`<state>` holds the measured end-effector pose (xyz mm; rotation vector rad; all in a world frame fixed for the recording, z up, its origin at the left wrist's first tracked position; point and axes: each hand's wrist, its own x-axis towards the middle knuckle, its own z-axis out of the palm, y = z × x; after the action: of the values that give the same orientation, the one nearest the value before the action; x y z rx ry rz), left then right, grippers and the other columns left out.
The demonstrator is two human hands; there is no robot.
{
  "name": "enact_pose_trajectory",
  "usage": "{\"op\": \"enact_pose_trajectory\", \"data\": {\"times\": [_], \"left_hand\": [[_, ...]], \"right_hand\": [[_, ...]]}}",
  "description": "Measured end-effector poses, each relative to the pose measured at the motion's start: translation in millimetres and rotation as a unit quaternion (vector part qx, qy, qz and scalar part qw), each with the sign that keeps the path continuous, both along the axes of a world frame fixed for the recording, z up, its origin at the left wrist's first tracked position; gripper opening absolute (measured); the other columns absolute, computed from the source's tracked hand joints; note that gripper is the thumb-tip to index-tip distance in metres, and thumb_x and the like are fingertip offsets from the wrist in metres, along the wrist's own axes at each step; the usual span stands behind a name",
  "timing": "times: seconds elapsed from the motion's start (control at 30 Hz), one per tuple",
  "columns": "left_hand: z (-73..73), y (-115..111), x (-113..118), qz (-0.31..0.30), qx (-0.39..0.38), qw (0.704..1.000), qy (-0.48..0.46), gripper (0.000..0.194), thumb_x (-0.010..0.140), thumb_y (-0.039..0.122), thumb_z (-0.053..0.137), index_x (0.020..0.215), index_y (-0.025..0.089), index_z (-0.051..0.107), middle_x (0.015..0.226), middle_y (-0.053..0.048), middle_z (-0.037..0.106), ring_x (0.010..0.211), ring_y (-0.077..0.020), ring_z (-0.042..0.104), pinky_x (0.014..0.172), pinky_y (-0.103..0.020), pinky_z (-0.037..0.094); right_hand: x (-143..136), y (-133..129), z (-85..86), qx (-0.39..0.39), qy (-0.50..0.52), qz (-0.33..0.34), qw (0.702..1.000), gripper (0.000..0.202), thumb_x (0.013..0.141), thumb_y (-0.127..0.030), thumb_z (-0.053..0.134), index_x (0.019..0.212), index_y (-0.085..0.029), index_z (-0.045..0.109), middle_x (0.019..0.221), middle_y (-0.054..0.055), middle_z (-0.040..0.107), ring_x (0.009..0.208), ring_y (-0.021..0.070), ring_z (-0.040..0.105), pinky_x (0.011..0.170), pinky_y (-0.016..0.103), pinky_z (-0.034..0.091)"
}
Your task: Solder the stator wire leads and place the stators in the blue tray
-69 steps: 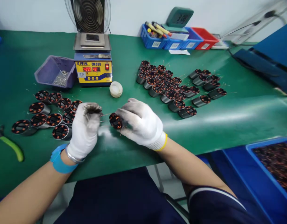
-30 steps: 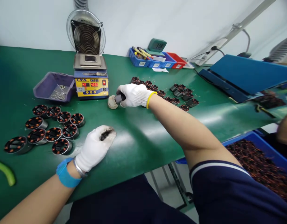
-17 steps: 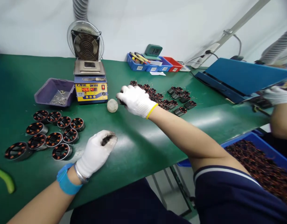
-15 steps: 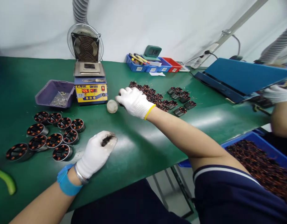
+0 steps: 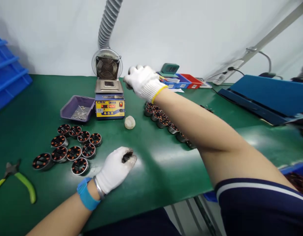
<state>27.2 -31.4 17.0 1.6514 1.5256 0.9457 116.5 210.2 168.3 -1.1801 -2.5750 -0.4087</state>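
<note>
My right hand [image 5: 141,82], in a white glove with a yellow hem, is raised beside the yellow-and-blue heating unit [image 5: 110,108] with red digits. Its fingers are pinched together; something dark shows beneath the fingertips, too hidden to name. My left hand [image 5: 118,168], gloved with blackened fingertips, rests on the bench. Its fingers curl toward the thumb, and nothing shows between them. Left of it stand several round motor stators [image 5: 80,166] with copper windings. More stators [image 5: 163,123] stand in rows under my right forearm. A small round whitish pot [image 5: 130,122] sits in front of the heating unit.
A purple bin [image 5: 67,109] holds metal bits. Green-handled cutters [image 5: 25,183] lie at left, below stacked blue crates [image 5: 8,72]. Behind the heater are a fan [image 5: 107,68] and a hose [image 5: 109,23]. Red [image 5: 192,80] and blue bins stand at the back, a blue sloped panel [image 5: 269,91] at right.
My right hand has risen from beside the whitish pot toward the heating unit's top. My left hand stays curled on the bench. The view has turned left, bringing in the cutters and crates.
</note>
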Motion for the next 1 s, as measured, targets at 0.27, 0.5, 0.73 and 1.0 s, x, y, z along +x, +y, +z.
{"op": "enact_pose_trajectory", "data": {"times": [0.27, 0.5, 0.73, 1.0], "left_hand": [[-4.9, -0.1, -2.6, -0.037, 0.002, 0.998, 0.058, 0.025, 0.087, 0.031, 0.060, 0.104, 0.019, 0.074, 0.103, -0.008, 0.077, 0.095, -0.0253, 0.072, 0.087, -0.038, 0.057], [-5.7, 4.1, -3.7, -0.006, 0.036, 0.992, 0.123, 0.029, 0.087, 0.033, 0.062, 0.108, 0.018, 0.074, 0.104, -0.010, 0.076, 0.098, -0.0292, 0.071, 0.089, -0.042, 0.057], [-6.4, 7.4, -4.1, 0.010, 0.031, 0.988, 0.151, 0.032, 0.088, 0.033, 0.062, 0.113, 0.017, 0.073, 0.112, -0.013, 0.075, 0.104, -0.0323, 0.069, 0.094, -0.048, 0.056], [-3.8, 6.1, -5.1, -0.001, 0.022, 0.986, 0.163, 0.035, 0.088, 0.033, 0.063, 0.117, 0.015, 0.072, 0.114, -0.013, 0.074, 0.107, -0.0317, 0.068, 0.096, -0.047, 0.054]], "right_hand": [[-96.5, 43.6, 22.5, 0.015, -0.120, -0.057, 0.991, 0.041, 0.091, -0.024, 0.062, 0.130, -0.011, 0.064, 0.135, 0.019, 0.063, 0.126, 0.0314, 0.059, 0.102, 0.043, 0.050], [-93.8, 49.8, 16.1, -0.027, -0.116, -0.034, 0.992, 0.036, 0.085, -0.020, 0.066, 0.118, -0.007, 0.068, 0.134, 0.021, 0.064, 0.124, 0.0313, 0.061, 0.103, 0.042, 0.047], [-83.6, 64.8, 24.5, -0.096, -0.017, -0.096, 0.991, 0.057, 0.092, -0.048, 0.054, 0.119, 0.000, 0.065, 0.124, 0.019, 0.068, 0.117, 0.0310, 0.067, 0.094, 0.031, 0.052], [-88.2, 58.8, 22.0, -0.150, 0.081, -0.092, 0.981, 0.059, 0.084, -0.049, 0.065, 0.121, -0.003, 0.065, 0.126, 0.020, 0.066, 0.117, 0.0280, 0.064, 0.098, 0.035, 0.052]]}}
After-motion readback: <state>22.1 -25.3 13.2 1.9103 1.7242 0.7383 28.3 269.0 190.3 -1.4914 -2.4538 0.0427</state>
